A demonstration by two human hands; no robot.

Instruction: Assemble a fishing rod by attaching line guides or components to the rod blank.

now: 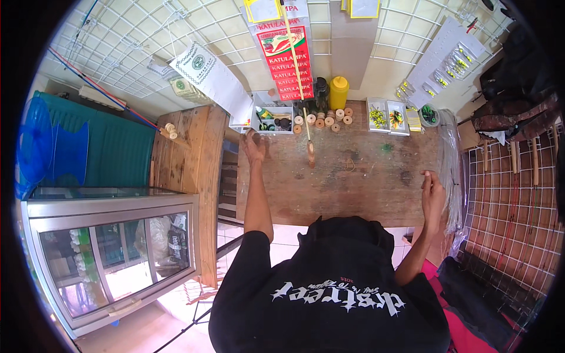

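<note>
My left hand (254, 147) reaches over the far left of the wooden table, fingers stretched out at the front left corner of a white compartment tray (276, 132). Green and dark small items lie in that tray; whether my fingertips touch it I cannot tell. Over the right side of the table is my right hand (434, 187), its fingers loosely bent and apart, nothing visible in them. Between the hands, a thin rod with a wooden handle (311, 155) extends toward the far wall. Several round wooden spools (320, 123) stand beside the tray.
A yellow squeeze bottle (339, 93) and dark bottles stand behind the spools. Farther right are white boxes of small colourful pieces (377, 116) and a round tub (429, 115). Clear plastic (452, 176) lines the right edge. A glass-fronted cabinet (112, 206) stands left.
</note>
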